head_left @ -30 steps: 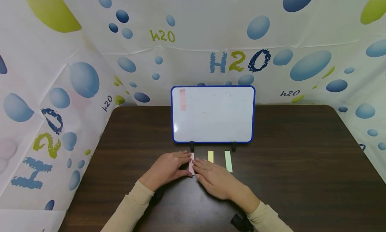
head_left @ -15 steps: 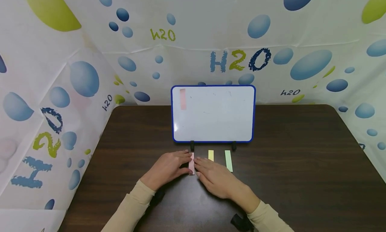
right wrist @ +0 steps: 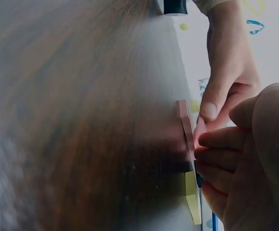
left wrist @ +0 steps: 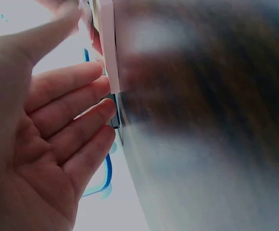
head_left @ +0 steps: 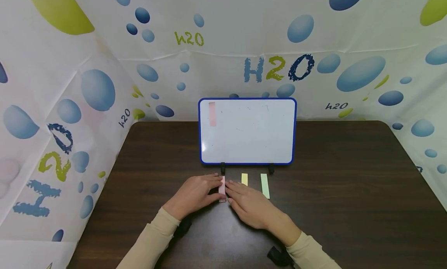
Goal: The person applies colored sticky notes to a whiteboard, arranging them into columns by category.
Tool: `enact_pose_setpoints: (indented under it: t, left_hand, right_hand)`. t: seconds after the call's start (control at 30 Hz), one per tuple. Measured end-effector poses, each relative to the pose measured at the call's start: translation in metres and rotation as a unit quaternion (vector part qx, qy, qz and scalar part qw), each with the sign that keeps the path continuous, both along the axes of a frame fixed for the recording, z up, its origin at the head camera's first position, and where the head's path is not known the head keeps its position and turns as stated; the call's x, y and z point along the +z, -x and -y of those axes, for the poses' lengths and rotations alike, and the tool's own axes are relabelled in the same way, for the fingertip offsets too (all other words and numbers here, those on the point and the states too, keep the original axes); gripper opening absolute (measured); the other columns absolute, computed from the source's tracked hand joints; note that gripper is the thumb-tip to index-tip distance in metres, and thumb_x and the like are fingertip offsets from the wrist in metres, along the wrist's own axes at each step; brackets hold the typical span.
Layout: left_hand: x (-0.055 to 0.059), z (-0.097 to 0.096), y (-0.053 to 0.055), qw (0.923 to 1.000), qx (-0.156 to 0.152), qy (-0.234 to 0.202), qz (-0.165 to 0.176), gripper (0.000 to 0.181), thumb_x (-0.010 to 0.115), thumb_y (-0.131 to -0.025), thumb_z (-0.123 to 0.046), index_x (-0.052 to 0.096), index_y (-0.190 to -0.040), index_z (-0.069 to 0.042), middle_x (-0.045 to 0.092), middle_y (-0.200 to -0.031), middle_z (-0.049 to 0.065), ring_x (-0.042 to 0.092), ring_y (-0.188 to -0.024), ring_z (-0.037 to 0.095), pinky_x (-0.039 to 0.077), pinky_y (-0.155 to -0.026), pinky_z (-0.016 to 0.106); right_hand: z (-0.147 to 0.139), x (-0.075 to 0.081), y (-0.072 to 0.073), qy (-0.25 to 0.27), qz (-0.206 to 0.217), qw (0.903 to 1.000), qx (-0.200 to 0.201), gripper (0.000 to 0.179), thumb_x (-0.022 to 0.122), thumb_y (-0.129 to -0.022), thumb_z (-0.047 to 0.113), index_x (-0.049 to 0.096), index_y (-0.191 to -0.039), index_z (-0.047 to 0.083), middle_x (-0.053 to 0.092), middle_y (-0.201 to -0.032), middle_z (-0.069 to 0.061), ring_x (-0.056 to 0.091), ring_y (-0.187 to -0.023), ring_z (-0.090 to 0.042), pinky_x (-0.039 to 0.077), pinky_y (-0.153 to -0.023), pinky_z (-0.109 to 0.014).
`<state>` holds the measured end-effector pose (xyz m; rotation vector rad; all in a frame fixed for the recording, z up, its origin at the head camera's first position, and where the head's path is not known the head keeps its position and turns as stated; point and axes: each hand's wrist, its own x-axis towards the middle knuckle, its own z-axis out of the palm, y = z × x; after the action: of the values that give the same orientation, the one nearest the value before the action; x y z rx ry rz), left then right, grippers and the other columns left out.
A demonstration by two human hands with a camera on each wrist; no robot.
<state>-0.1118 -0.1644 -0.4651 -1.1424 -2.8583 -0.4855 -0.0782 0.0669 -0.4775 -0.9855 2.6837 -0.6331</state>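
Observation:
A slim pink sticky note pad (head_left: 222, 185) lies on the table below the whiteboard's left foot. From the left, my left hand (head_left: 193, 193) touches it, its fingertips at the far end and the thumb at the near end. In the left wrist view those fingers (left wrist: 77, 94) are fairly straight beside the pad's edge. My right hand (head_left: 253, 205) rests against the pad's right side with extended fingertips. A pink sheet (right wrist: 200, 127) stands slightly raised from the pad by the left thumb in the right wrist view. The right hand partly covers a yellow sticky note pad (head_left: 244, 179).
A blue-framed whiteboard (head_left: 248, 137) stands at the back on black feet (head_left: 271, 169), with a pink strip (head_left: 212, 114) at its upper left. A green sticky note pad (head_left: 265, 186) lies right of the yellow one. Patterned curtains (head_left: 223, 67) hang behind the dark table (head_left: 349, 183).
The right fingertips have shifted slightly right off the pink pad's face to its side. The left thumb has moved up a little from the pad's near end. The head view has tilted slightly.

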Motion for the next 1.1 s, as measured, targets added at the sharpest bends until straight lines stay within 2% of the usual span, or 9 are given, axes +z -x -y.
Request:
enact_pose_setpoints:
  t: [0.1,0.37,0.57,0.7,1.1]
  left_hand:
    - [0.0,-0.001,-0.001,1.0,0.001,0.006,0.002,0.057,0.076,-0.089,-0.049,0.072,-0.127,-0.006,0.071,-0.131,0.01,0.067,-0.124,0.023,0.059,-0.099,0.039]
    - [0.0,-0.003,-0.003,0.9999,0.01,0.013,0.005,0.06,0.078,-0.086,-0.052,0.073,-0.126,-0.007,0.071,-0.131,0.011,0.067,-0.124,0.024,0.058,-0.101,0.04]
    - [0.0,-0.006,-0.005,0.9994,0.011,0.024,-0.021,0.043,0.074,-0.094,-0.036,0.073,-0.124,-0.006,0.072,-0.129,0.009,0.068,-0.123,0.022,0.058,-0.101,0.038]
    - [-0.001,-0.007,-0.005,0.9988,0.007,0.025,-0.041,0.03,0.069,-0.098,-0.026,0.076,-0.12,-0.006,0.074,-0.125,0.008,0.07,-0.12,0.022,0.059,-0.099,0.038]
    - [0.0,-0.006,-0.003,0.9996,0.002,0.008,-0.026,0.025,0.064,-0.101,-0.022,0.077,-0.117,-0.006,0.074,-0.125,0.007,0.069,-0.12,0.02,0.059,-0.1,0.038]
  right_hand:
    - [0.001,0.0,0.0,-0.005,0.003,1.0,0.0,0.051,0.035,-0.112,0.035,0.043,-0.155,0.01,0.036,-0.165,-0.004,0.032,-0.155,-0.02,0.033,-0.126,-0.042]
    - [0.002,-0.001,0.0,-0.002,0.003,1.0,0.0,0.051,0.036,-0.111,0.033,0.043,-0.155,0.008,0.036,-0.165,-0.005,0.032,-0.155,-0.022,0.034,-0.125,-0.043]
    - [0.003,-0.001,0.0,0.001,0.004,1.0,0.001,0.051,0.037,-0.111,0.032,0.043,-0.155,0.007,0.037,-0.165,-0.005,0.032,-0.154,-0.022,0.034,-0.125,-0.042]
    - [0.002,0.002,0.0,0.0,0.006,1.0,-0.002,0.049,0.039,-0.111,0.03,0.047,-0.152,0.007,0.042,-0.162,-0.007,0.037,-0.152,-0.023,0.036,-0.124,-0.043]
    - [0.004,0.011,-0.006,-0.003,-0.009,0.9999,0.004,0.05,0.037,-0.111,0.032,0.048,-0.152,0.006,0.044,-0.161,-0.008,0.038,-0.152,-0.023,0.037,-0.124,-0.042]
